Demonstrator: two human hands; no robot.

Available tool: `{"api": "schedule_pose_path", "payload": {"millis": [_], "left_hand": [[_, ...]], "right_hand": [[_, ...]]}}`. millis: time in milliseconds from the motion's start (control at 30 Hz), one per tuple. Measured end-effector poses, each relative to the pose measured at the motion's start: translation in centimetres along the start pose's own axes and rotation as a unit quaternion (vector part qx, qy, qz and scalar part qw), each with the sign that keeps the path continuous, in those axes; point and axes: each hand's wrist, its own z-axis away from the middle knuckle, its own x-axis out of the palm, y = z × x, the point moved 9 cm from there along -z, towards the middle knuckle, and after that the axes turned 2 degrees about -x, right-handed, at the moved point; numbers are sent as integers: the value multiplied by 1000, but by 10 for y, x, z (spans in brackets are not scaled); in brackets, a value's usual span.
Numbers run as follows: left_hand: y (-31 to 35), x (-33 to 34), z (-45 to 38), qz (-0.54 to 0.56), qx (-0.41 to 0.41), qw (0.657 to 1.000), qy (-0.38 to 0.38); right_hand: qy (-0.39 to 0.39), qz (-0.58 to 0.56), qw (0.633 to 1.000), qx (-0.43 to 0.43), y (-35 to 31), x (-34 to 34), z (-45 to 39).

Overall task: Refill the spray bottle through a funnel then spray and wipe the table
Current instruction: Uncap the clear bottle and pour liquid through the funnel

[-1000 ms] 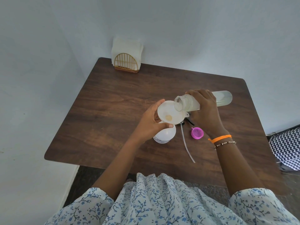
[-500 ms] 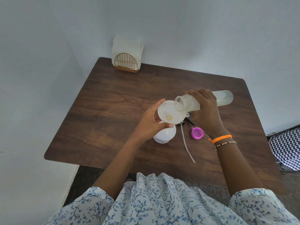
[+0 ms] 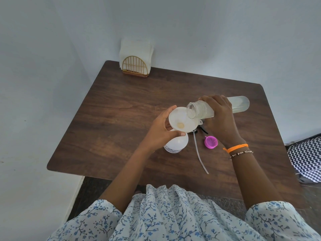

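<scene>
- Left hand [image 3: 159, 132]: fingers and thumb curled round the rim of the white funnel [image 3: 182, 120], steadying it; same grip as a second ago.
- Funnel: seated in the neck of the white spray bottle [image 3: 176, 143], which stands directly below the left fingers; a small pale-yellow pool sits at the funnel's throat.
- Right hand [image 3: 219, 115]: fingers wrapped over the clear refill bottle [image 3: 201, 109], held nearly on its side, mouth just above the funnel's far rim.
- Change: the refill bottle's tilt and the hands' places are almost as they were a second ago; a thin stream appears to run from mouth to funnel, though it is faint. Judgement: pouring is mid-course, liquid remains toward the base, spraying and wiping not yet begun.
- Spray head with dip tube [image 3: 199, 148]: lying on the table [image 3: 121, 108], just right of the left fingers.
- Pink cap [image 3: 210, 142]: below the right palm, on the table.
- Napkin holder [image 3: 135, 66]: far corner, well apart from both hands.
</scene>
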Motion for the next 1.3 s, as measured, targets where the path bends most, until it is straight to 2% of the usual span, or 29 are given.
{"api": "schedule_pose_path", "payload": {"millis": [1300], "left_hand": [[-2,0,-1,18,4,1000,-10]], "right_hand": [[-5,6,1000,-1,1,1,0]]}}
